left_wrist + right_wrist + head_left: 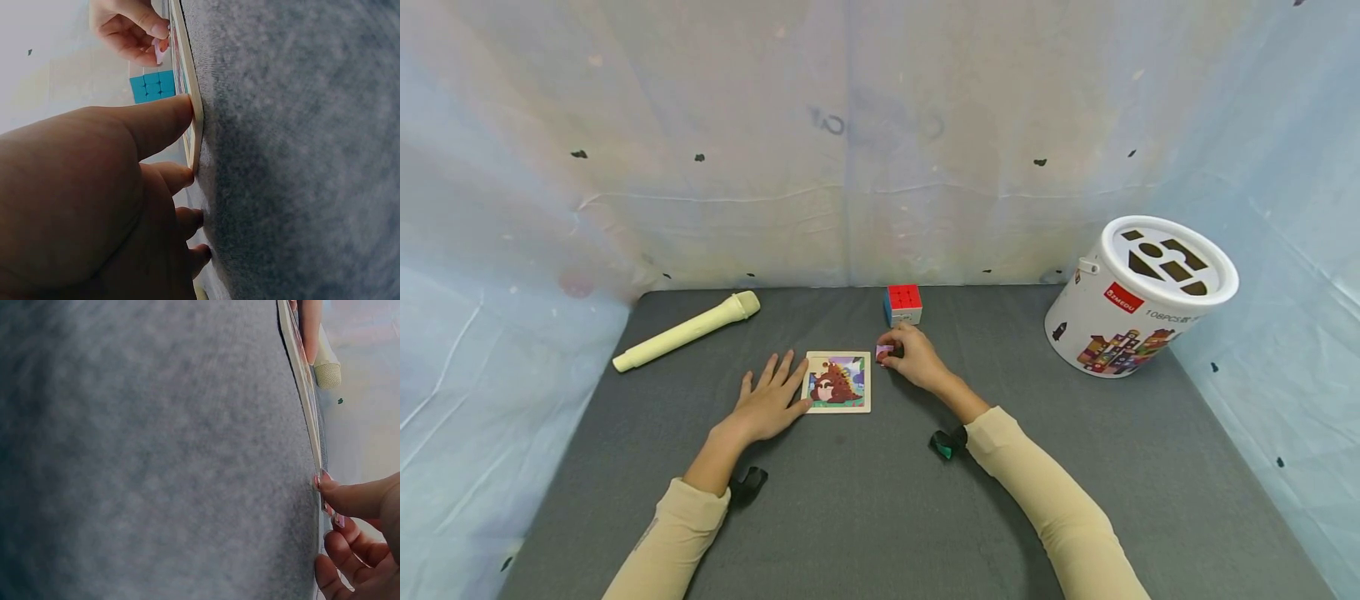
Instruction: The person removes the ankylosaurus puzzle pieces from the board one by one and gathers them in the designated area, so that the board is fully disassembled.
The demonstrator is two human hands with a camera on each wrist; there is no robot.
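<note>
A square wooden-framed picture puzzle [837, 407] with a brown dinosaur lies flat on the grey table. Spread beside it, my left hand [767, 404] touches the frame's left edge with thumb and index finger; its other fingertips rest on the cloth. Just off the frame's upper right corner, my right hand [914, 357] pinches a small purple and red puzzle piece [883, 353] between thumb and fingers. The right wrist view shows that piece close to the table surface, partly covered by the thumb. Behind the right hand stands a red-topped cube puzzle [904, 300].
A pale yellow toy microphone [688, 332] lies at the back left of the table [865, 517]. At the right stands a large white bucket [1123, 325] with shaped holes in its lid. Pale plastic sheeting [880, 208] hangs behind and at both sides.
</note>
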